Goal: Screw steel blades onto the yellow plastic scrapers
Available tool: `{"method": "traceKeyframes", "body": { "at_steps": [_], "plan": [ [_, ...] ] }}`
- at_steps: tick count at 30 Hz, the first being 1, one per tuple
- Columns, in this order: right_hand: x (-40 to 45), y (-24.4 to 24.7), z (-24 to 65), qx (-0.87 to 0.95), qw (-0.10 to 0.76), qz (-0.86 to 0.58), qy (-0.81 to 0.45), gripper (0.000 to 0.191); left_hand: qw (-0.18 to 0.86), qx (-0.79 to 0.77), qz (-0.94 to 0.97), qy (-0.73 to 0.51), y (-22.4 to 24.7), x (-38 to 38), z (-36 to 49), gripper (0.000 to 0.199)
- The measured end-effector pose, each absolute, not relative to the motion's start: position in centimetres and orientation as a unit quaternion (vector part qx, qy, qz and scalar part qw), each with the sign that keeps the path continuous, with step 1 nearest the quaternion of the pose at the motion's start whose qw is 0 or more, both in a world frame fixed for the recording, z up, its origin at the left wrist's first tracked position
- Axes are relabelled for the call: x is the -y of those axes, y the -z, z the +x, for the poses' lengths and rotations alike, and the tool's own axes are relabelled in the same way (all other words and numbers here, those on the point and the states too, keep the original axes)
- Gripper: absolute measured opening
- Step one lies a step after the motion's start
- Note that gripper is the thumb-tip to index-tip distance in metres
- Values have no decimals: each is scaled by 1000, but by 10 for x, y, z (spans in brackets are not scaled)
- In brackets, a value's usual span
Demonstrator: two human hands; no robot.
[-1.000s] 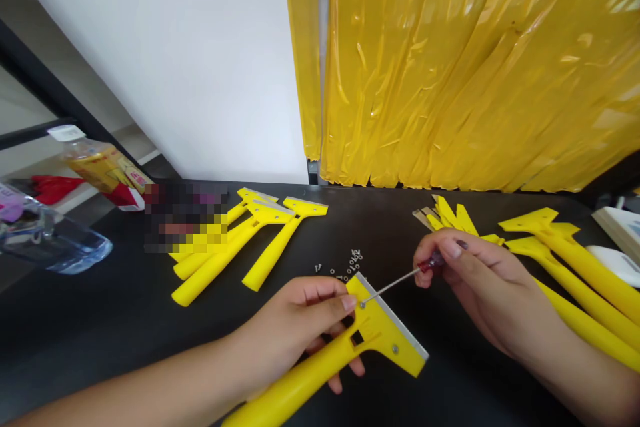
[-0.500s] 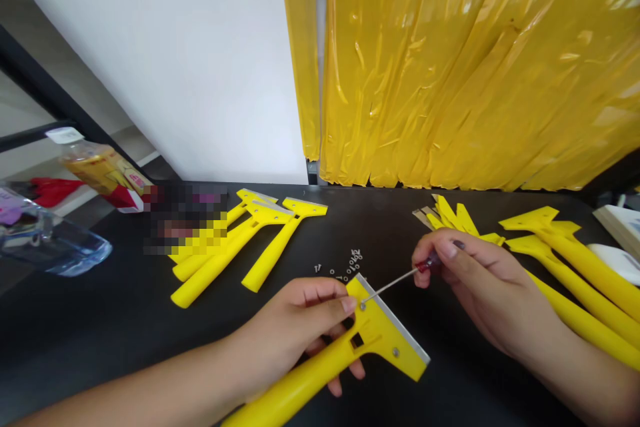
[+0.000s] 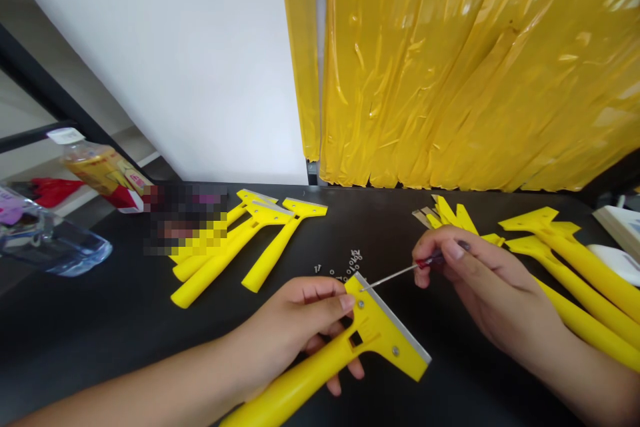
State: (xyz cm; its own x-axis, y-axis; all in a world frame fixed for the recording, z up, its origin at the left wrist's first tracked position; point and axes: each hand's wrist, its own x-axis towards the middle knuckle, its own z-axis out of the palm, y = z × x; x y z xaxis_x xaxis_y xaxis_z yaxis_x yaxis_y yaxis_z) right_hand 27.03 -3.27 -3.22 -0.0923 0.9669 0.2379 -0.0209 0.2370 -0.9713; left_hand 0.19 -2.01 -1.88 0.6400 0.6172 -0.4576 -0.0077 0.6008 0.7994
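My left hand grips a yellow scraper by its head, thumb on the upper face. A metal blade runs along the head's edge, and two screws show in the face. Between the thumb and fingers of my right hand is a screwdriver with a dark red handle. Its thin shaft points left, and the tip is at the scraper head, a little above the upper screw. Just behind the head lie several small screws and nuts on the black table.
Several yellow scrapers lie at the left back. On the right are yellow scraper handles and a pile of flat yellow pieces. Two plastic bottles, one clear and one with amber liquid, stand far left. Yellow plastic sheeting hangs behind.
The screwdriver tip has come off the upper screw and moved slightly up and left. My left hand and the scraper have hardly moved.
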Motion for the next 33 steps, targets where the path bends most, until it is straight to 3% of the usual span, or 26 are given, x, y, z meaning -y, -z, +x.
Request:
{"method": "traceKeyframes", "body": {
  "at_steps": [6,12,27,33],
  "plan": [
    [44,24,270,616,538,-403,-412,25,809,-383,399,-197,19,20,2,23],
    [54,14,273,709,473,-382,-357,21,804,-388,405,-197,21,21,0,29],
    [56,-4,270,775,445,-361,-265,15,805,-398,391,-200,18,20,2,26],
    [59,-18,268,850,395,-300,-178,19,798,-403,395,-209,21,22,2,25]
  ]
}}
